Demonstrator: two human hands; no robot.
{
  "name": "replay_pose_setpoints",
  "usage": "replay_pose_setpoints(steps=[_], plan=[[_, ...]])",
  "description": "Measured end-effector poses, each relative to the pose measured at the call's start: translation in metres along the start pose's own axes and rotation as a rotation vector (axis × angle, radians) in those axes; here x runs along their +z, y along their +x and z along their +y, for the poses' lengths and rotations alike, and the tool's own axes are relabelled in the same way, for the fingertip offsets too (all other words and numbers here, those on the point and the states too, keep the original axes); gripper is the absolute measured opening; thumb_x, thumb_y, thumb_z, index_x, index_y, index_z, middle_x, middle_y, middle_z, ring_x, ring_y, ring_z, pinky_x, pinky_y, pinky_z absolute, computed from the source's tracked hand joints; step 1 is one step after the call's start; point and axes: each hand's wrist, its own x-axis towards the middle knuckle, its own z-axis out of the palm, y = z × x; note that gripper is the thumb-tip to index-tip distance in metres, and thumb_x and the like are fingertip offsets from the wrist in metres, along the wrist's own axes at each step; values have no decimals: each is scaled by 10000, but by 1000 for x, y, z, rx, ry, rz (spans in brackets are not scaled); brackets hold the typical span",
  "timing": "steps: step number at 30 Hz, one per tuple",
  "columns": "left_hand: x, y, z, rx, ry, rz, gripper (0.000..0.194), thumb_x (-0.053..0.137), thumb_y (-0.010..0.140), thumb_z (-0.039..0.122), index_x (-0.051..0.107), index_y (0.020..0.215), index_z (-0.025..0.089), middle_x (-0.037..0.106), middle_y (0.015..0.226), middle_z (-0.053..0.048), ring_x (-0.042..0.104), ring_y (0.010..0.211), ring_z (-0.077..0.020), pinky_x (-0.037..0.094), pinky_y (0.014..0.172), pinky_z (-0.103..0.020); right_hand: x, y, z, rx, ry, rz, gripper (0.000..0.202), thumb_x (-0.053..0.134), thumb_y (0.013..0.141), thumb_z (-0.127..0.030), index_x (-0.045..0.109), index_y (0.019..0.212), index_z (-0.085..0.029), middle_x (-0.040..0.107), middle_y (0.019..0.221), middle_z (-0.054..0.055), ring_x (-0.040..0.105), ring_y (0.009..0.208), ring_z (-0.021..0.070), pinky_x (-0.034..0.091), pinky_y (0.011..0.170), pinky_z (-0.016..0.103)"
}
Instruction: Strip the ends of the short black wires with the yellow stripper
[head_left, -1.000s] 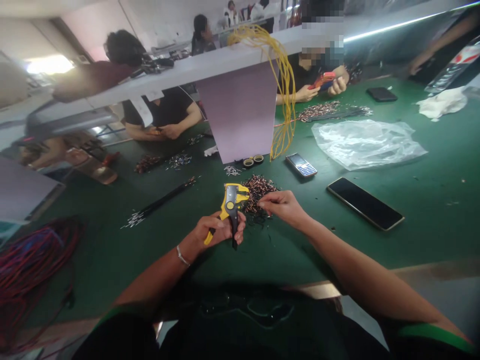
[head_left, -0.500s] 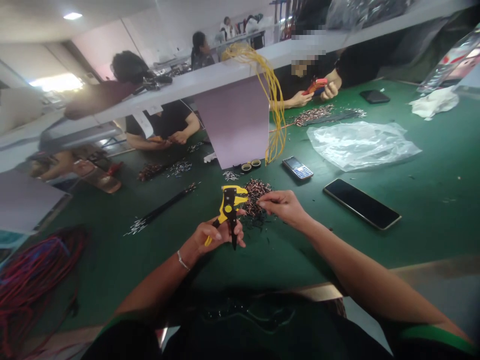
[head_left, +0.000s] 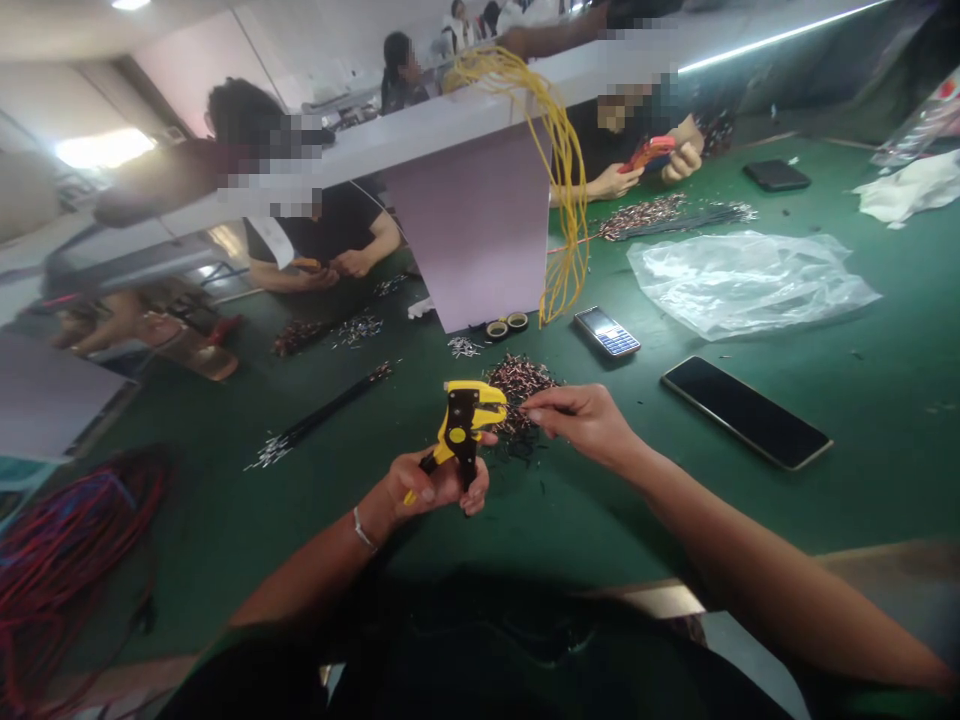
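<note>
My left hand grips a yellow-and-black wire stripper by its handles, jaws pointing right. With thumb and fingers pinched, my right hand holds a short thin wire whose end meets the stripper's jaws. Whether the jaws bite on it is too small to make out. Behind and below the jaws lies a pile of short copper-ended wire pieces. A bundle of black wires rests on the table left of my left hand.
On the green table lie a keypad phone, a large dark phone, a plastic bag, tape rolls and red cable coils. Yellow wires hang off the shelf. Co-workers sit across, one with a red tool.
My left hand has squeezed the stripper's handles closer together and its jaws have closed up. My right hand keeps its pinch beside the jaws. The view has shifted slightly.
</note>
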Motion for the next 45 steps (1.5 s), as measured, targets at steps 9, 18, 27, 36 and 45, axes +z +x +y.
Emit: replay_pose_setpoints(steps=[9, 18, 27, 36, 45], plan=[[0, -2, 0, 32, 0, -12, 843, 619, 464, 150, 525, 1301, 172, 616, 774, -49, 547, 676, -189, 395, 653, -347, 4, 1, -6, -1, -30, -28, 236, 642, 744, -330, 808, 808, -176, 624, 566, 12, 498, 486, 122, 407, 516, 298], [2, -1, -2, 78, 51, -19, 741, 663, 496, 128, 570, 1231, 136, 621, 789, -68, 556, 681, -190, 418, 651, -350, 2, 1, -6, -30, -78, -20, 228, 632, 736, -322, 812, 785, -190, 696, 648, 35, 516, 511, 131, 408, 503, 295], [7, -1, 0, 62, 85, 33, 680, 707, 500, 180, 585, 1166, 116, 617, 767, -66, 552, 657, -190, 425, 643, -360, -1, -2, -7, -30, -100, -23, 240, 619, 751, -325, 802, 767, -170, 674, 608, 20, 499, 491, 116, 412, 506, 283], [5, -2, -2, 41, 38, 29, 642, 709, 486, 145, 607, 1119, 118, 636, 769, -70, 552, 657, -191, 433, 645, -358, -1, -1, -6, -42, -122, -34, 264, 610, 754, -329, 809, 781, -157, 665, 603, 26, 492, 502, 122, 393, 505, 288], [9, -1, -1, 42, 47, 47, 587, 720, 500, 137, 634, 1080, 127, 636, 760, -70, 556, 656, -190, 444, 637, -355, -2, -1, -4, -56, -110, -27, 243, 621, 747, -320, 811, 770, -169, 689, 625, 30, 512, 525, 128, 403, 527, 290]])
